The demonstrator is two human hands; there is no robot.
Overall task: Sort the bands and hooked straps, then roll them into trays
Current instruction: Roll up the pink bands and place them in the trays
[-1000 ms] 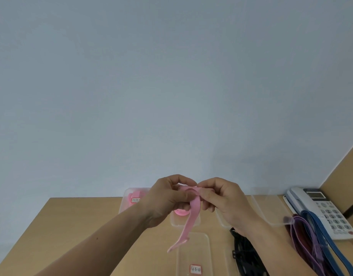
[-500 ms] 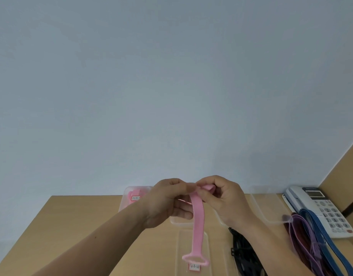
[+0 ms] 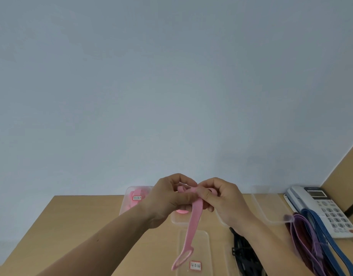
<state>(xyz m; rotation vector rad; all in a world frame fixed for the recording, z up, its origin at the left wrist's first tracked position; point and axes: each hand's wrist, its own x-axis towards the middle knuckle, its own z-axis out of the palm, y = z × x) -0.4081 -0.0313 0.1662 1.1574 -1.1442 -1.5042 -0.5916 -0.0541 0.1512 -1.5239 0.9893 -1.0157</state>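
I pinch the top of the pink strap (image 3: 195, 220) between the curled fingers of my left hand (image 3: 167, 200) and right hand (image 3: 223, 198), above the surface (image 3: 72, 226). Its looped end hangs over a clear tray (image 3: 203, 244).

Pink strap (image 3: 195, 216), flat and narrow, pinched at its upper end, hanging down-left over a clear labelled tray (image 3: 203, 246); loop end lowest. More pink pieces in a clear back-left tray (image 3: 124, 206). Black straps (image 3: 243, 253), purple bands (image 3: 305, 242) and blue bands (image 3: 319, 230) heaped loosely on the tabletop (image 3: 72, 226), right side.
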